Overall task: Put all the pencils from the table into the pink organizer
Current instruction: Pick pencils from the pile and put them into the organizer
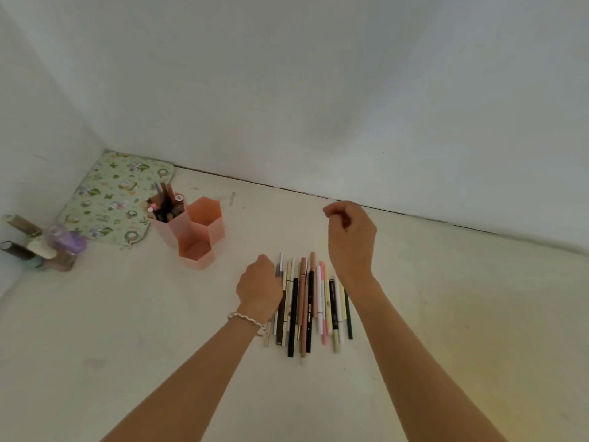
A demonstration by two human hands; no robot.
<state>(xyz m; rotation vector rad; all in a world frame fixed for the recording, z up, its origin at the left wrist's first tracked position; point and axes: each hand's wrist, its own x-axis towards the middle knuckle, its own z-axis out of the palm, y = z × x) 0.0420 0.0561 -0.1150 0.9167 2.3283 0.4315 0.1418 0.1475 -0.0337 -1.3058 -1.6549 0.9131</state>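
Pencils: A row of pencils [306, 307] lies flat on the counter [127, 330], packed side by side. It starts right under the left fingers and runs across to just below the right wrist.
Left hand: The left hand [259, 285] rests on the left edge of the row with its fingers curled down. A thin white pencil [280, 264] pokes out past the knuckles. The fingers may be pinching it, but the hand hides them, so I cannot tell.
Right hand: The right hand [350, 237] is lifted past the far end of the row. Its fingers are curled in tight, and nothing shows inside them.
Pink organizer: The pink organizer [204, 231] stands well off to the left of the left fingers and farther back. It is three six-sided cups stuck together. The tall back cup already has pencils in it, and the other two look empty.
How they handle: The pencils are likely light, thin, stiff and smooth. They will probably roll at a small push, and a sharp tip could snap if dropped.
Where to hold: Pinch one near its middle, thumb on one side and fingers on the other. The pencils at the edges of the row are easiest, because the fingers have room there.
Other things: A flowery mat [111, 199] and some small bottles [41, 244] sit beyond the organizer, far from both hands.
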